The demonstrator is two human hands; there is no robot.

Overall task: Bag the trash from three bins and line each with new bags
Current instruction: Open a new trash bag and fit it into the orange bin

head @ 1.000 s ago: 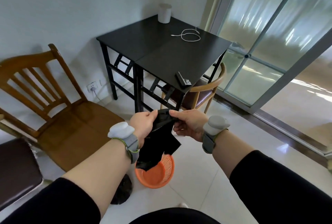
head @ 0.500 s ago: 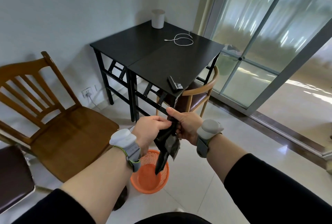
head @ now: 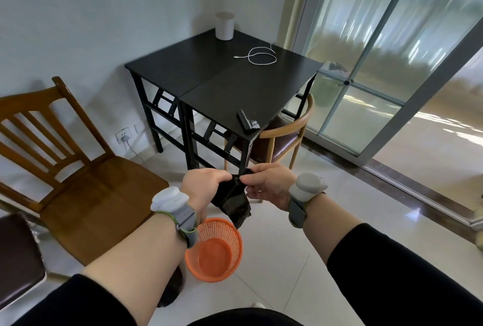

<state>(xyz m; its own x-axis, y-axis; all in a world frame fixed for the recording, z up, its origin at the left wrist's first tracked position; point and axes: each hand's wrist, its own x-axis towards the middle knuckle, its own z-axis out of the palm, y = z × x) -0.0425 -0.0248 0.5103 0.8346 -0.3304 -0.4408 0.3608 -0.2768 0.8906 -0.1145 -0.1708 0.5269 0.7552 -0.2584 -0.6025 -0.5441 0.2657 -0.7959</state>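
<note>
A folded black trash bag hangs between my hands at chest height. My left hand and my right hand both pinch its top edge, fingertips nearly touching. Directly below, an orange mesh bin stands on the tiled floor with no liner and nothing inside. A tied black bag of trash lies on the floor left of the bin, mostly hidden behind my left forearm.
A black table stands ahead with a white cup, a white cable and a roll of black bags. A wooden chair is at left, a round-backed chair under the table, glass doors at right.
My hands spread the bag's top apart, bunched it together, and now pinch it close together again; the bag hangs shorter. The view has tilted slightly, so the bin sits lower.
</note>
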